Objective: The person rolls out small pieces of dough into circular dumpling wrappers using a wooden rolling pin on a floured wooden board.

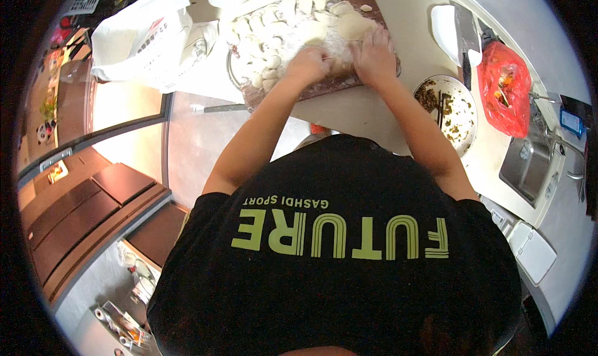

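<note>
A floured wooden cutting board (362, 1) lies on the counter before me. My left hand (308, 65) rests low on it with its fingers curled; whether something is inside cannot be seen. To its right my right hand (376, 52) lies over the floury surface, fingers stretched towards the lower edge of a rolled dough wrapper (356, 25). A second dough wrapper (312, 31) lies just above my left hand. Rows of shaped dumplings (275, 14) cover the left and upper part of the board. A small scrap of dough (366, 8) sits near the board's top right corner.
At the right, a bowl of chopped filling (460, 122) holds chopsticks (440, 110). Beyond it are a cleaver (466, 29) on a white dish (444, 31), a red plastic bag (495, 75) and a steel sink (523, 169). A white flour bag (145, 38) stands left of the board.
</note>
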A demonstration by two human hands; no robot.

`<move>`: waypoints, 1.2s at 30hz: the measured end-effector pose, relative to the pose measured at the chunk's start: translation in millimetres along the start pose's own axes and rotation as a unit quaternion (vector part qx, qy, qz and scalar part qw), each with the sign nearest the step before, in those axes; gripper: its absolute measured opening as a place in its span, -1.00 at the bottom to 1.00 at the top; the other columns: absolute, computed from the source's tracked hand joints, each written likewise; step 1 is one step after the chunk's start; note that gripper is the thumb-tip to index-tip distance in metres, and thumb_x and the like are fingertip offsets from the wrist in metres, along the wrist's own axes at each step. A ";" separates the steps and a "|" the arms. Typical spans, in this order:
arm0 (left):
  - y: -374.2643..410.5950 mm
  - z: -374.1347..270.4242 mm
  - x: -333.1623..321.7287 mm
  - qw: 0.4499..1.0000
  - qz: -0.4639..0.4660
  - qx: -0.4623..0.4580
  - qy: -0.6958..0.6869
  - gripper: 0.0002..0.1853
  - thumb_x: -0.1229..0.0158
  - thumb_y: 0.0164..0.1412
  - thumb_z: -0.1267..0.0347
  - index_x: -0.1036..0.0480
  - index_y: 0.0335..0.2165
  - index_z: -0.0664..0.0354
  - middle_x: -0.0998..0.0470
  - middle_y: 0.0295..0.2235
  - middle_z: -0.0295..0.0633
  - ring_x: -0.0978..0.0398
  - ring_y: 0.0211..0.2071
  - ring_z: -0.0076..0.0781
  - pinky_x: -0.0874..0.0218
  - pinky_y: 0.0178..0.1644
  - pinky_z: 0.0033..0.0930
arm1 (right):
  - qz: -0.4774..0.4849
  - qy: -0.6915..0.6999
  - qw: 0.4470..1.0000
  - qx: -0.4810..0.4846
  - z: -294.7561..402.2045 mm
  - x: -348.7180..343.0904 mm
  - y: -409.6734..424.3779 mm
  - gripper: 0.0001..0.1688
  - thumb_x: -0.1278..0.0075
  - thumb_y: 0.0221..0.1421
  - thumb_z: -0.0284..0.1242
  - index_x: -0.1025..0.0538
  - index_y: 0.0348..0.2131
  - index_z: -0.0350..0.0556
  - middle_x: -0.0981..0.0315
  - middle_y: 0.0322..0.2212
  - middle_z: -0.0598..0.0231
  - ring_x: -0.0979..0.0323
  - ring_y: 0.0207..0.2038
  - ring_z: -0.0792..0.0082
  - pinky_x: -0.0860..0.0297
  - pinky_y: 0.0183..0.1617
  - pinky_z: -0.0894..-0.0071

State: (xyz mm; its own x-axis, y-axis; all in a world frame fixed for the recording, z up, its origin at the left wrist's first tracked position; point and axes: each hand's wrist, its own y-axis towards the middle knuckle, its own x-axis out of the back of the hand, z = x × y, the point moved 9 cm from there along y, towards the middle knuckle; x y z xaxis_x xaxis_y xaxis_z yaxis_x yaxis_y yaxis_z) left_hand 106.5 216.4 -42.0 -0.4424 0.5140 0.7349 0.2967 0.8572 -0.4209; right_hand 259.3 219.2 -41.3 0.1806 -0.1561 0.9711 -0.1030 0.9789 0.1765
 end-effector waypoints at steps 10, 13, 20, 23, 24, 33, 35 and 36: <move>8.4 -0.1 -5.8 0.992 -0.069 -0.095 0.040 -0.72 -0.04 0.17 0.38 -0.49 -0.17 0.27 -0.54 -0.28 -0.01 -0.55 -0.45 -0.21 -0.39 -0.40 -0.27 | 0.041 0.075 0.996 -0.034 6.9 20.9 14.4 -0.18 0.15 0.20 -0.09 -0.11 0.18 -0.39 -0.03 0.16 -0.36 0.03 0.25 -0.21 0.06 0.31 -0.05; 10.6 26.0 -1.2 0.998 -0.041 -0.020 -0.049 -0.72 -0.02 0.17 0.35 -0.51 -0.19 0.25 -0.53 -0.21 0.02 -0.53 -0.28 -0.13 -0.35 -0.18 -0.22 | 0.045 0.006 0.999 0.018 6.2 22.5 -30.2 -0.19 0.19 0.22 -0.06 -0.15 0.16 -0.40 -0.07 0.14 -0.37 0.02 0.25 -0.21 0.02 0.29 -0.04; 11.9 11.5 -8.2 0.998 -0.045 -0.041 -0.011 -0.71 -0.06 0.13 0.29 -0.53 -0.24 0.23 -0.55 -0.23 0.04 -0.51 -0.24 0.03 -0.29 -0.07 -0.13 | 0.016 0.046 0.998 -0.039 1.1 5.1 11.8 -0.21 0.17 0.21 -0.07 -0.15 0.16 -0.38 -0.02 0.16 -0.38 0.03 0.25 -0.23 0.07 0.31 -0.03; 2.8 18.1 8.4 0.998 -0.061 0.006 -0.005 -0.70 -0.08 0.11 0.26 -0.54 -0.26 0.23 -0.57 -0.31 0.03 -0.53 -0.27 0.00 -0.32 -0.10 -0.15 | 0.048 0.012 0.999 0.007 7.5 19.7 -20.2 -0.22 0.21 0.23 -0.07 -0.16 0.15 -0.40 -0.03 0.15 -0.40 0.02 0.25 -0.24 0.06 0.31 -0.03; 0.5 29.9 10.3 0.996 -0.082 0.026 -0.039 -0.70 -0.09 0.11 0.25 -0.55 -0.27 0.23 -0.57 -0.32 0.03 -0.53 -0.27 -0.01 -0.32 -0.11 -0.16 | 0.049 -0.006 0.998 0.029 8.2 21.4 -40.4 -0.22 0.22 0.24 -0.07 -0.16 0.15 -0.41 -0.03 0.15 -0.40 0.02 0.25 -0.24 0.06 0.31 -0.02; 1.4 15.0 6.6 0.997 -0.076 -0.014 -0.008 -0.72 -0.10 0.12 0.26 -0.55 -0.27 0.22 -0.57 -0.31 0.03 -0.53 -0.27 -0.06 -0.31 -0.12 -0.17 | 0.032 0.023 0.999 0.001 2.7 4.2 -11.6 -0.13 0.18 0.19 0.01 -0.16 0.17 -0.39 0.06 0.20 -0.37 0.08 0.27 -0.22 0.11 0.32 -0.07; -1.7 36.8 10.0 0.993 -0.108 0.017 -0.035 -0.71 -0.10 0.12 0.26 -0.55 -0.27 0.22 -0.57 -0.33 0.05 -0.53 -0.27 -0.08 -0.31 -0.12 -0.17 | 0.056 0.002 0.998 0.039 10.7 14.9 -33.0 -0.16 0.17 0.20 -0.04 -0.14 0.17 -0.40 0.02 0.18 -0.39 0.06 0.27 -0.22 0.09 0.31 -0.07; -5.3 33.8 9.4 0.992 -0.107 0.002 -0.067 -0.71 -0.09 0.12 0.25 -0.55 -0.27 0.22 -0.57 -0.33 0.06 -0.53 -0.26 -0.08 -0.31 -0.12 -0.17 | 0.062 -0.010 0.997 0.048 11.2 21.6 -45.9 -0.19 0.16 0.20 -0.09 -0.13 0.17 -0.40 0.01 0.17 -0.39 0.06 0.27 -0.22 0.09 0.31 -0.07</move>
State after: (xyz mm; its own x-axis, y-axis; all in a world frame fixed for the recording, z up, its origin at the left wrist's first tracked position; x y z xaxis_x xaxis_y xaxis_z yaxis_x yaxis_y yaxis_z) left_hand 72.2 217.7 -50.9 -0.6036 0.3197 0.7304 0.1813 0.9471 -0.2647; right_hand 257.0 169.4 -26.6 0.1410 -0.0382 0.9893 -0.2166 0.9738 0.0685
